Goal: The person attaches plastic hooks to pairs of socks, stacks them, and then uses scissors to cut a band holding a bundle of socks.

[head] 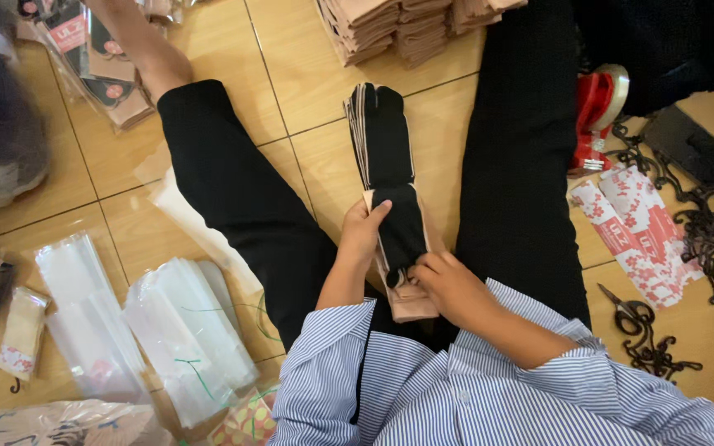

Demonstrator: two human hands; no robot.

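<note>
You have two hands at work: your left hand (pixel 363 234) and your right hand (pixel 449 285), both on one stack of black and beige split-toe socks (pixel 387 153). Beyond that stack, farther from your hands, stand three piles of folded beige socks (pixel 406 29). To the right of your right hand sit one red tape dispenser (pixel 595 116), two red-and-white printed paper labels (pixel 640 231) and one pair of dark scissors (pixel 628 310). Left of your left hand lie two heaps of clear plastic bags (pixel 138 326).

Black split-toe socks (pixel 390 157), stacked flat lengthwise on the floor tiles, overlapping a beige sock stack (pixel 411 297).
</note>
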